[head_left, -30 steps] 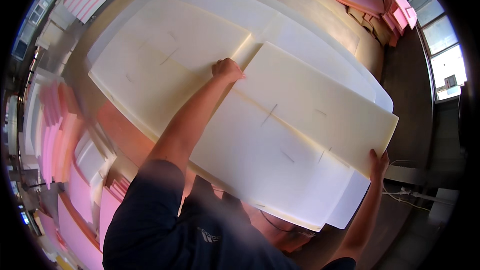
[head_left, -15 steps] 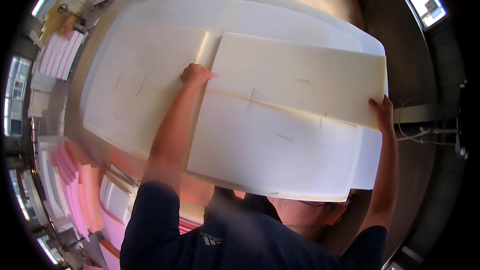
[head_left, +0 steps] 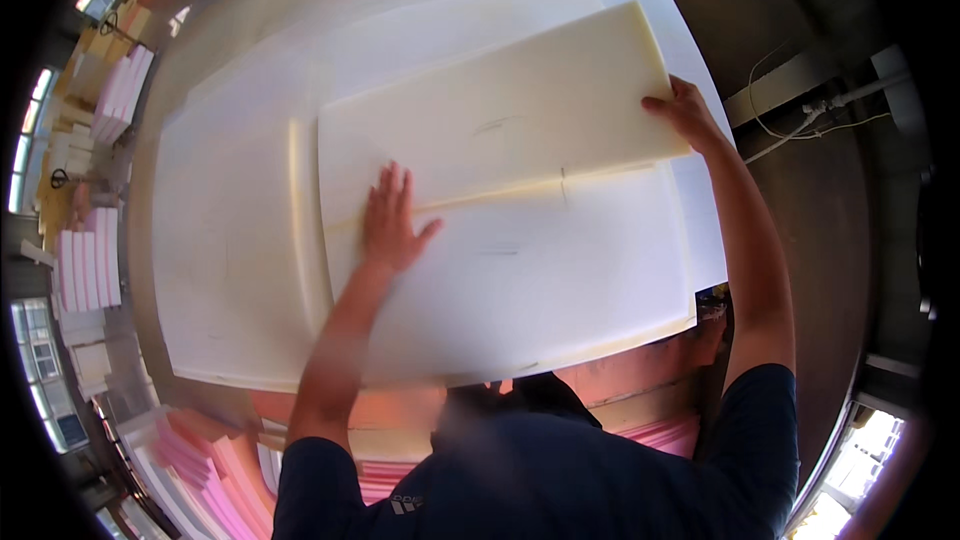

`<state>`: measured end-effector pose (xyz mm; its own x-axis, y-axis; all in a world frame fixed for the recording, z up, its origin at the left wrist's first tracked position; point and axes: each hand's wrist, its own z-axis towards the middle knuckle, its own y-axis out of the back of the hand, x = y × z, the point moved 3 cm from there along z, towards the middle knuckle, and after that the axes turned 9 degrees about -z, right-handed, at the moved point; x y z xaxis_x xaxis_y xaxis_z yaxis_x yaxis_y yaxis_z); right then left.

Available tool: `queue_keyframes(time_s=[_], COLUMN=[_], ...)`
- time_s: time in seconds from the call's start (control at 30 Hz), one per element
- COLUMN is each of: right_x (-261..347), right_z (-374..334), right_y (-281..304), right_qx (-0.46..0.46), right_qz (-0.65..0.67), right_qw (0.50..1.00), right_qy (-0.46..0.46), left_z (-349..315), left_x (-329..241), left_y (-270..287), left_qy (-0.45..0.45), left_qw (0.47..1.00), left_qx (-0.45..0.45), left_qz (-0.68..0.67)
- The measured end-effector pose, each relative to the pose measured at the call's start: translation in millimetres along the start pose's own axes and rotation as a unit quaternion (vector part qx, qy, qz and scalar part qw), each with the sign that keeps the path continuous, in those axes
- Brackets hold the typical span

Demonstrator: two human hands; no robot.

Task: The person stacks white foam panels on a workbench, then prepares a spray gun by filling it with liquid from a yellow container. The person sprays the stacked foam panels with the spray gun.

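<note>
Two pale cream foam sheets lie edge to edge in front of me, a far foam sheet (head_left: 500,90) and a near foam sheet (head_left: 560,280). A seam runs between them, and short dark pencil-like marks show on their tops, one crossing the seam. My left hand (head_left: 393,225) rests flat with fingers spread over the seam near its left end. At the right end, my right hand (head_left: 685,115) grips the far sheet's edge, thumb on top; its fingertips are partly hidden. The far sheet sticks out slightly past the near one on the right.
Beneath lies a large white sheet (head_left: 690,210), with another pale foam piece (head_left: 230,260) at left. Pink and white foam stacks (head_left: 88,260) stand along the left side. Pink foam (head_left: 640,370) shows below the near edge. A metal bar with a cable (head_left: 800,125) is at right.
My left hand has left the sheets' left edge and now lies flat on top across the seam. My right hand keeps its hold on the far sheet. The view has turned.
</note>
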<state>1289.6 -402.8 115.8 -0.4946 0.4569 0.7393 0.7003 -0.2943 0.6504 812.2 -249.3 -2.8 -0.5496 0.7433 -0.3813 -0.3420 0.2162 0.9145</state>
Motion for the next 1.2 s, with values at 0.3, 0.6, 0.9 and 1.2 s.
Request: queue_keyframes(time_s=[0.3, 0.6, 0.9, 1.2], right_x=[-19.0, -20.2, -52.8, -75.2], right_z=[11.9, 13.1, 20.3, 31.6], right_y=[-10.7, -18.0, -19.6, -31.7], right_qx=[0.008, 0.048, 0.073, 0.057], right_qz=[0.001, 0.038, 0.051, 0.070], right_qw=[0.998, 0.998, 0.996, 0.995], right_qy=[0.058, -0.017, -0.031, -0.041], left_z=[8.0, 36.8, 67.2, 87.9], left_x=[-45.9, -100.5, -155.0, -180.6], left_y=[-23.4, -35.1, -67.4, -80.1], left_qy=[0.008, -0.016, -0.047, -0.069], left_qw=[0.994, 0.989, 0.988, 0.987], left_qx=[0.104, 0.141, 0.142, 0.138], left_qz=[0.042, 0.036, 0.046, 0.037])
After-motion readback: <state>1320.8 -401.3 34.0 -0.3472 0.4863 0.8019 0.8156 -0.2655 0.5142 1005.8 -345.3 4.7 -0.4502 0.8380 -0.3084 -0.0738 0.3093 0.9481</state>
